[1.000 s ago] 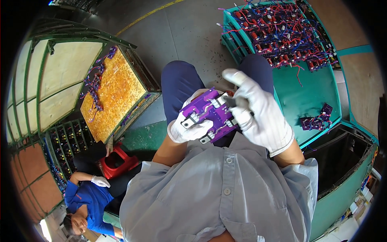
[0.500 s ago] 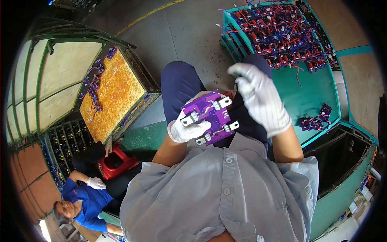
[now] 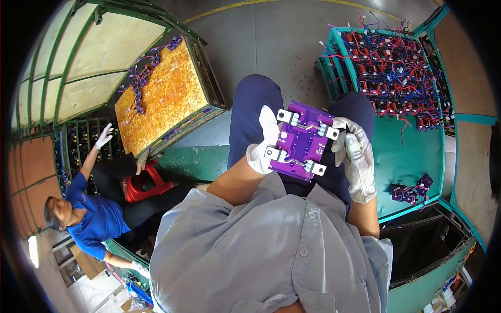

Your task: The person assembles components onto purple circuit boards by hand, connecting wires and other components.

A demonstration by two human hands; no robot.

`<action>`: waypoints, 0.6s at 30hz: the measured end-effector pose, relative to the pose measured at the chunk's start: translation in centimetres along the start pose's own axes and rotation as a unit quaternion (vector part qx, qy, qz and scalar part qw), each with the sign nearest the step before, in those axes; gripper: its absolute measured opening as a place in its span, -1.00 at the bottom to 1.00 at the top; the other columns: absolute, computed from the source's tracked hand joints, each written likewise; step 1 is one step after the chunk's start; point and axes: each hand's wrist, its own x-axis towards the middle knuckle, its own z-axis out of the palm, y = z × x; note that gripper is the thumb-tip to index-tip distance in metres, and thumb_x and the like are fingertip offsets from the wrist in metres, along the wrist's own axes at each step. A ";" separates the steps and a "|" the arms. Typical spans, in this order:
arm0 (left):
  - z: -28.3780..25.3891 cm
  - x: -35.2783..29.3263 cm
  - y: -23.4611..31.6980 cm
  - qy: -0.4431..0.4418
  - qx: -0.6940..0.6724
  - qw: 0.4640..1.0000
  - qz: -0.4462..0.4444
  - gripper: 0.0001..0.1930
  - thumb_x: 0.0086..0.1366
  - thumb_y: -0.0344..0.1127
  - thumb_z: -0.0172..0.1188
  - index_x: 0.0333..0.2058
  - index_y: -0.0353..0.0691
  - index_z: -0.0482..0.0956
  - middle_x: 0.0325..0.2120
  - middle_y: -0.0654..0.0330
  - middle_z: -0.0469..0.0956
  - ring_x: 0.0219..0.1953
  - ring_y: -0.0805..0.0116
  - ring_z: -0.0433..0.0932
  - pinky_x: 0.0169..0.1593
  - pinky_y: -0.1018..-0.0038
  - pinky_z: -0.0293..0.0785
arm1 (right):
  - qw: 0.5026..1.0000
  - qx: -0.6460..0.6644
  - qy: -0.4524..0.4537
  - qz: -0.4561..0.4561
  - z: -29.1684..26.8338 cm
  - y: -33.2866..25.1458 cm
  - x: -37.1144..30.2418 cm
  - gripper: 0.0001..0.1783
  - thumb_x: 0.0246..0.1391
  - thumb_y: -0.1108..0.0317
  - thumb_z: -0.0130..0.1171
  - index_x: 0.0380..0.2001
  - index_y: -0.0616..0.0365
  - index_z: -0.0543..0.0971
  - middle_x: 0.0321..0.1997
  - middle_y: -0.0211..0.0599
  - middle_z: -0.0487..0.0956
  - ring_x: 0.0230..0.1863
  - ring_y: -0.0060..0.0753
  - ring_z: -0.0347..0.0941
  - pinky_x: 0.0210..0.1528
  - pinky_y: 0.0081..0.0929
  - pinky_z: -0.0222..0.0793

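A purple circuit board [image 3: 301,143] lies face up over my lap, with white-and-black tabs at its corners. My left hand [image 3: 265,143], in a white glove, supports it from the left; the thumb points up beside the edge and the other fingers are hidden underneath. Close by the board's right edge is my gloved right hand [image 3: 357,164], its fingers bent and drawn together near the upper right tab. What those fingers hold, if anything, is hidden.
On the right, a teal table [image 3: 396,172] bears a rack of wired boards [image 3: 396,78] and a few loose purple boards [image 3: 409,193]. An orange-topped bench [image 3: 162,99] with wired parts stands at left. Below it, a co-worker in blue [image 3: 96,214] sits near a red stool [image 3: 148,182].
The board has turned and moved right and slightly up in view. My right hand has come down to its right edge. The co-worker has raised a gloved hand toward the rack.
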 end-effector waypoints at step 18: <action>-1.1 2.3 0.0 0.026 -0.031 0.998 -0.053 0.06 -0.15 0.47 -0.04 0.12 -0.34 0.05 0.08 -0.17 0.13 0.10 -0.08 0.20 0.04 -0.10 0.16 | 0.975 -0.046 -0.037 -0.213 0.0 0.4 -0.9 -0.42 0.03 0.17 0.02 0.05 0.26 0.18 0.03 -0.14 0.27 -0.34 -0.58 0.27 -0.23 -0.64 0.23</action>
